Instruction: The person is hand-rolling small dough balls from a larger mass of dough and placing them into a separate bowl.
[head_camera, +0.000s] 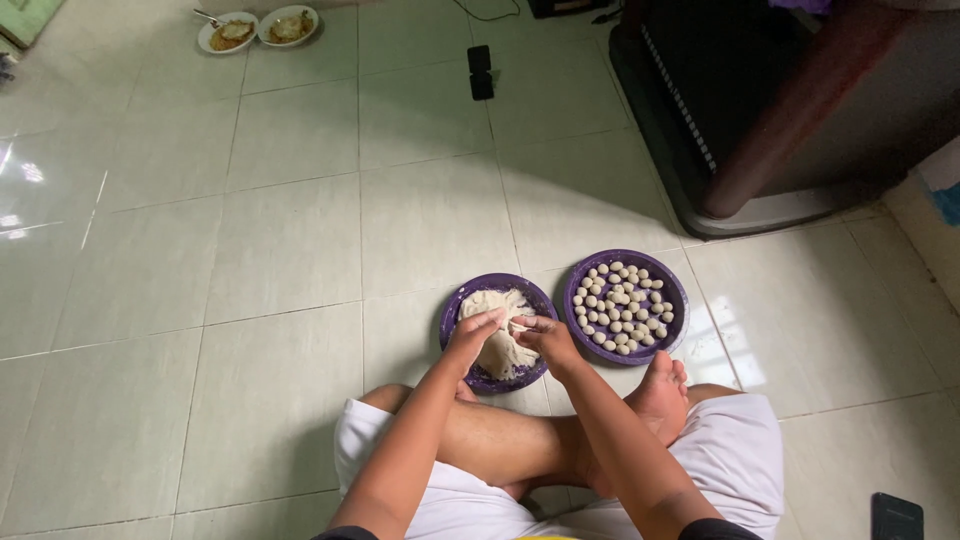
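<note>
I sit cross-legged on a tiled floor. A purple plate (452, 310) in front of me holds a lump of pale dough (497, 352). My left hand (476, 334) rests on the dough, fingers curled into it. My right hand (546, 338) pinches the dough from the right side, close to the left hand. Beside it on the right, a second purple plate (677, 290) carries several small pale dough balls (622, 307).
A dark appliance base (700, 120) stands at the back right. A black phone (480, 72) lies on the tiles farther back, and another dark phone (896, 516) lies at the bottom right. Two white bowls of food (258, 28) sit at the far left.
</note>
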